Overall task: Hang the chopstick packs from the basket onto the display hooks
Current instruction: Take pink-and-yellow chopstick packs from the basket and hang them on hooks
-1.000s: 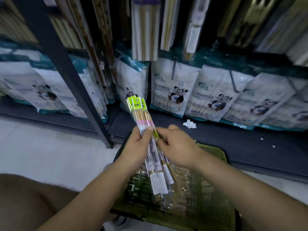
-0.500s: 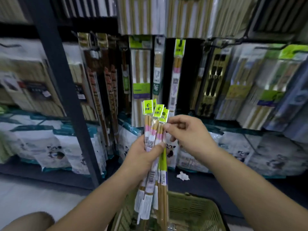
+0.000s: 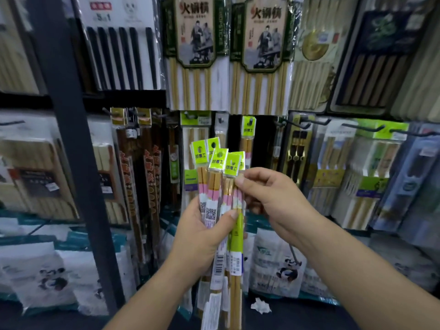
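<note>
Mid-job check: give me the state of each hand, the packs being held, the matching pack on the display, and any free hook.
Left hand: gripping the bundle.
Right hand: pinching the rightmost pack.
Chopstick packs: fanned, upright, not yet hung.
Matching pack: hanging behind.
Hooks: loaded.

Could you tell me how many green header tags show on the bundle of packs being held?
4, fanned above the left hand: far-left tag, one behind it, middle tag, and right tag by the right hand. A sliver behind suggests more hidden.
</note>
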Demonstrator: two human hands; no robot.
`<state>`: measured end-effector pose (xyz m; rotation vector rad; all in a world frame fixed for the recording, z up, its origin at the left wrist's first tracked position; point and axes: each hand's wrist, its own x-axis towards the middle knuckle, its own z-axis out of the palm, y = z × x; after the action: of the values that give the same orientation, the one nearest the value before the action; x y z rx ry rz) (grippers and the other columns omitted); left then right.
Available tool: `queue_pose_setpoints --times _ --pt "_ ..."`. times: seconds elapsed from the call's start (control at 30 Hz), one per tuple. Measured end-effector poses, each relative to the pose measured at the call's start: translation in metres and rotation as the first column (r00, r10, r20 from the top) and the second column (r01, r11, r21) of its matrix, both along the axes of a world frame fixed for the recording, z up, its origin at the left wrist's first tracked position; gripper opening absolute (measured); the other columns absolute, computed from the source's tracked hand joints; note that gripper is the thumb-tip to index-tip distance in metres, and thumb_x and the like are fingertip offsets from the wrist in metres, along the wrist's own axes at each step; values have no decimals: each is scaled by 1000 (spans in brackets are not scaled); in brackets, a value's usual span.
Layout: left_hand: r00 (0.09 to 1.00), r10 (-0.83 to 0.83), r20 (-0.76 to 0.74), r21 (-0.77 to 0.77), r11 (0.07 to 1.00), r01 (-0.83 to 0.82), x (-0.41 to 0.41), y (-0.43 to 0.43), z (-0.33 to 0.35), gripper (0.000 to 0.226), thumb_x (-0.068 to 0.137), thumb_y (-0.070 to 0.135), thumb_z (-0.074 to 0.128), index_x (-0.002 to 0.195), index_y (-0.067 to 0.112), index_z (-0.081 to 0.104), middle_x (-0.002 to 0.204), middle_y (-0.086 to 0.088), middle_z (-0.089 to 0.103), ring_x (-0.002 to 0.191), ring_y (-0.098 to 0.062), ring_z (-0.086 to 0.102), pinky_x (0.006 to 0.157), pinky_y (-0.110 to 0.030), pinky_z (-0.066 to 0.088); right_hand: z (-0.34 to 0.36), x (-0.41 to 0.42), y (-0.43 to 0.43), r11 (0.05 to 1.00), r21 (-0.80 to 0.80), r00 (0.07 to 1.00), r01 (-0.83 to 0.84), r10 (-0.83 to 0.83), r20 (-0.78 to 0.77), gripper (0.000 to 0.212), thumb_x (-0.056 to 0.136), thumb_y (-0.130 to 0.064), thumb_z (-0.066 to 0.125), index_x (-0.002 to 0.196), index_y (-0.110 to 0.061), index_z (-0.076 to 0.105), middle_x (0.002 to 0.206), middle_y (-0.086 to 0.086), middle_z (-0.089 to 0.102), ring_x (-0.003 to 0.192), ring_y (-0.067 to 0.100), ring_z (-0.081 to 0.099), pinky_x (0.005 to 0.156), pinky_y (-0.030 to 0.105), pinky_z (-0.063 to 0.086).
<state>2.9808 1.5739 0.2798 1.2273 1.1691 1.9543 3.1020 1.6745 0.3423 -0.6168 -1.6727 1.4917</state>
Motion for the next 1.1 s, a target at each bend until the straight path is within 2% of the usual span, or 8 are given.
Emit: queue_pose_setpoints --times 0.13,0.23,0.33,0.47,0.53,0.7,0.9,1.1 --pt "998 48 -33 48 998 -47 -3 5 0 28 86 18 76 112 22 68 100 1 79 92 -14 75 77 -20 57 5 -5 4 997 12 997 75 -75 -19 6 89 -22 77 87 -16 75 70 0 63 57 8 53 47 20 41" --pt "995 90 -39 49 995 -88 -8 11 1 17 93 9 73 105 19 67 89 -5 76 81 -18 73 71 -21 57 15 -8 8 987 27 985 161 -159 -60 16 91 -25 75 76 -20 77 70 4 59 56 9 49 47 21 39" --pt "993 118 -30 53 992 -116 -15 15 1 11 95 10 70 103 14 63 76 -8 71 66 -20 68 62 -28 56 33 -11 11 976 38 968 214 -206 -145 23 96 -27 68 77 -20 78 67 3 58 51 7 45 45 18 38" --pt "990 136 -38 30 990 -135 -23 20 -5 12 96 18 71 102 26 65 74 -8 69 70 -25 67 76 -59 58 54 -17 16 948 124 946 293 -268 -183 28 97 -24 66 71 -24 75 63 -2 61 48 3 49 45 15 39" --pt "993 117 -16 23 993 -116 -23 20 -5 13 96 19 71 100 30 66 74 -9 68 69 -28 66 75 -66 58 58 -21 18 943 113 939 314 -291 -186 28 97 -22 65 70 -22 74 61 -2 61 47 4 49 44 14 40" --pt "997 76 13 20 997 -76 -22 18 -6 11 94 16 72 99 22 65 71 -7 68 60 -21 66 54 -32 56 59 -28 23 930 98 923 354 -330 -196 37 97 -25 67 61 -19 69 61 3 59 46 6 47 43 13 39" --pt "998 35 54 14 999 -35 -21 17 -7 25 86 25 75 105 13 62 72 -11 66 60 -24 63 52 -34 54 54 -29 28 911 120 912 395 -375 -164 33 97 -26 65 67 -12 69 66 7 62 51 7 48 46 11 40" --pt "998 41 37 4 999 -41 -23 17 -10 13 93 15 73 96 25 66 75 -7 68 62 -22 65 52 -34 56 50 -32 32 903 139 911 407 -388 -141 33 96 -27 66 66 -15 69 65 7 60 52 7 50 51 10 42"
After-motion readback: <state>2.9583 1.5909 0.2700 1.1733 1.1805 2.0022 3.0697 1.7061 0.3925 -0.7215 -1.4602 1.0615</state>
